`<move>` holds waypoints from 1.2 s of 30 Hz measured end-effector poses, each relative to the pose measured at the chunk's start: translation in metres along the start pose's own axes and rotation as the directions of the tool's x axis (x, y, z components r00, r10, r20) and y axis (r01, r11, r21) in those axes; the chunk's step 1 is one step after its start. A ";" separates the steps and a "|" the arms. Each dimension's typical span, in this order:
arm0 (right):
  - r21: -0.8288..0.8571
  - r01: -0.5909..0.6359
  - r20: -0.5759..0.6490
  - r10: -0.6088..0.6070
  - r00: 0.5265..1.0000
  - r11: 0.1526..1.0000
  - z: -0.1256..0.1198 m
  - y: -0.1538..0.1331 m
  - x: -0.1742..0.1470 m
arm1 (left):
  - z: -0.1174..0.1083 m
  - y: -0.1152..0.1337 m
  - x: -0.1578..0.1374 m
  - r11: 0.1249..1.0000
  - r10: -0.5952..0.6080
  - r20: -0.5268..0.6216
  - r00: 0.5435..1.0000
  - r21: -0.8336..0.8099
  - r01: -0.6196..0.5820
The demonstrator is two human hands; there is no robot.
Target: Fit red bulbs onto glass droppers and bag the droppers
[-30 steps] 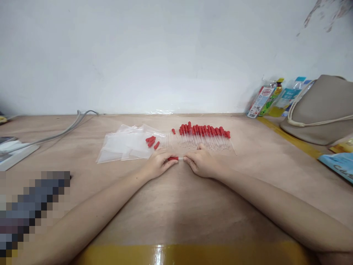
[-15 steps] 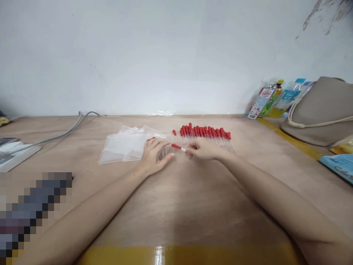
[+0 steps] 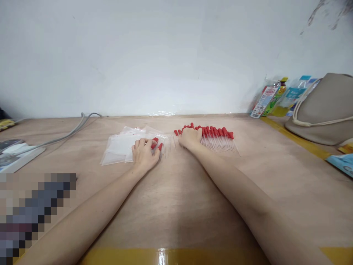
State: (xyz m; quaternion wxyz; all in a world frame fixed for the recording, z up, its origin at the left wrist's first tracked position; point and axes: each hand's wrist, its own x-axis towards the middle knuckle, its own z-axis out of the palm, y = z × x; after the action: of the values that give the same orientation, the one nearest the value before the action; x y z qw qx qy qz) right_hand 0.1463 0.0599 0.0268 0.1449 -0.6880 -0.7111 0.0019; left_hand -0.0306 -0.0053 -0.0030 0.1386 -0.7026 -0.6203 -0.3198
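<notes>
My left hand [image 3: 145,154] is curled around glass droppers with red rubber bulbs [image 3: 155,141], at the right edge of a pile of clear plastic bags [image 3: 118,145]. Thin glass tubes [image 3: 169,146] show just to the right of its fingers. My right hand [image 3: 189,137] is closed over the left part of a row of red-bulbed droppers [image 3: 217,133]. Its fingertips point down and are hidden, so what they pinch cannot be made out. The row lies side by side, bulbs toward the wall and tubes toward me.
At the back right lean a carton [image 3: 265,102] and drink bottles [image 3: 292,96], beside a grey-beige bag [image 3: 322,110] with a cord. A blue packet [image 3: 342,163] lies at the right edge. Grey cables [image 3: 68,130] run to a white object [image 3: 22,158] on the left. Yellow tape [image 3: 132,255] crosses the front.
My right hand has moved back to the dropper row; the single dropper it held is no longer visible there. My left hand has drawn slightly left and curled, with red bulbs now showing at its fingers.
</notes>
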 end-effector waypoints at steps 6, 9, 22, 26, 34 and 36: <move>-0.032 0.139 -0.090 -0.141 0.986 0.990 0.000 -0.007 -0.010 | 0.001 0.002 0.001 1.000 0.023 0.021 1.000 0.018 -0.023; -0.026 0.168 -0.048 -0.169 0.984 0.985 0.002 -0.017 -0.015 | 0.001 0.003 0.002 0.999 0.028 0.040 0.999 0.024 -0.029; -0.116 0.165 -0.213 -0.187 0.959 0.979 0.011 -0.010 -0.043 | -0.020 0.026 -0.017 0.939 0.318 0.044 0.947 -0.151 -0.309; -0.079 0.334 -0.322 -0.341 0.883 0.939 0.011 0.037 -0.069 | -0.023 0.031 -0.023 0.885 0.441 0.163 0.882 -0.240 -0.399; 0.154 0.500 -0.493 -0.372 0.787 0.852 0.015 0.099 -0.094 | -0.018 0.034 -0.023 0.887 0.434 0.165 0.886 -0.247 -0.389; 0.136 0.529 -0.491 -0.407 0.770 0.837 0.012 0.096 -0.097 | -0.014 0.034 -0.022 0.884 0.436 0.142 0.889 -0.250 -0.394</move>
State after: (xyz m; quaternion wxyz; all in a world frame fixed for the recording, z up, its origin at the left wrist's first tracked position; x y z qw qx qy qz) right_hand 0.2388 -0.0279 -0.0241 0.3895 -0.4428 -0.8019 -0.0957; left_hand -0.0023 -0.0375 0.0008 0.0665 -0.8581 -0.4270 -0.2774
